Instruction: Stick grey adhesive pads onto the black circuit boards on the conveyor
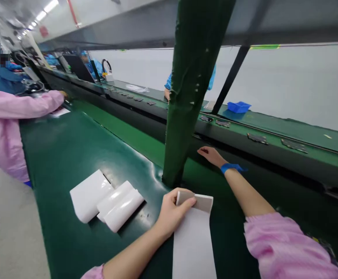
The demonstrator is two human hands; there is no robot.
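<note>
My left hand point(173, 211) pinches the far end of a long white strip point(193, 240) that lies on the green bench point(70, 155) in front of me; its thumb presses on a small grey-beige piece at the strip's end. My right hand point(211, 155) reaches out to the right of the green post, toward the edge of the conveyor, palm down with fingers loosely stretched and nothing visible in it. A blue band point(231, 167) circles that wrist.
A thick green post point(186, 97) rises from the bench between my hands. Three white curled sheets point(106, 199) lie to the left. Small dark parts point(257, 138) ride the conveyor; a blue tray point(238, 106) sits beyond. A person in pink point(8, 120) works at left.
</note>
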